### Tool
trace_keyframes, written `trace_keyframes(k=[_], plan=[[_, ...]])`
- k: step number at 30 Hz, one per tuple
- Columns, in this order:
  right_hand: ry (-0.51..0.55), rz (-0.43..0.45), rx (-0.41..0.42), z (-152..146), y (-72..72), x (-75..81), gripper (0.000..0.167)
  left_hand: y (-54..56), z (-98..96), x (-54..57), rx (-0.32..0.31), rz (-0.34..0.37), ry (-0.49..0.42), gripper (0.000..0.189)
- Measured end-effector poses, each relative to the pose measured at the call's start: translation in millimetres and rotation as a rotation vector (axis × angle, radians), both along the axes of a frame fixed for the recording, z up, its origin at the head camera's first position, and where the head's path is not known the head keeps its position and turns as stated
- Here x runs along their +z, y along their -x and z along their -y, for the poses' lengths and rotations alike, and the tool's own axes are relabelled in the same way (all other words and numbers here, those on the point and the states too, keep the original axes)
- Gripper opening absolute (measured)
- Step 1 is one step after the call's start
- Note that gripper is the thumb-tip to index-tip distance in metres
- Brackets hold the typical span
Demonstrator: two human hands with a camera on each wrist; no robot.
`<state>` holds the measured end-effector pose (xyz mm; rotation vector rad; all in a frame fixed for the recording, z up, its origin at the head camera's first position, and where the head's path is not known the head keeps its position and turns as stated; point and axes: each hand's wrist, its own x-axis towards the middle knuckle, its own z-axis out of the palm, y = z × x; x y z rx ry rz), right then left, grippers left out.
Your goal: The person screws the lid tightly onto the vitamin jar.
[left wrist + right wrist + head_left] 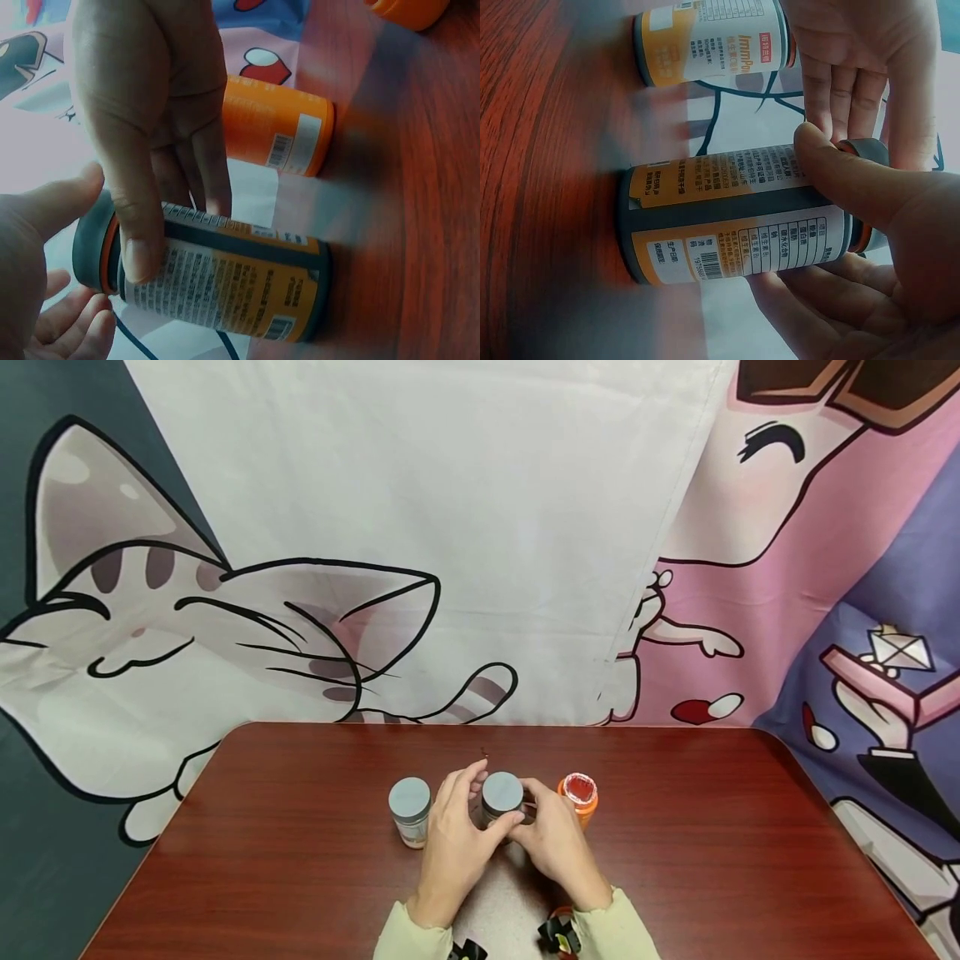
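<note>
We note the middle bottle (735,225) upright on the tabletop (262,868), about midway between the left and right edges, towards the far edge. The right hand (557,839) grips its body between thumb and fingers. The left hand (456,847) has its fingers loosely spread about the grey lid (502,791); we cannot tell how many touch. Second grey-lidded bottle (410,814): towards the left edge. Orange bottle (587,811): towards the right edge.

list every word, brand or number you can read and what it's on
"ImmPo", cut off: left grey-capped bottle
"诺特兰德", red mark: same bottle
"生产日期": middle grey-capped bottle
"碳水化合物": table on that middle bottle
Remaining print on both, and all print on the orange bottle: too small or blurred
</note>
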<state>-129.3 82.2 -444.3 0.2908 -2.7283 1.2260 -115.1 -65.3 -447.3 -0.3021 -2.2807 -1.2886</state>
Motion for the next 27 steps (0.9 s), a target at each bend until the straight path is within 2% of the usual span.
trace_keyframes(k=[6,17,27], plan=[[0.006,-0.001,-0.001,0.4,0.4,-1.0,0.04,-0.2,-2.4,-0.8,0.028,0.003,-0.01,0.072],[0.005,-0.003,-0.006,0.7,2.1,-1.6,0.039,-0.3,-1.5,0.1,-0.004,-0.005,-0.009,0.069],[0.002,0.002,-0.004,0.5,0.9,-0.8,0.039,-0.7,-0.3,1.1,-0.018,-0.01,0.033,0.067]])
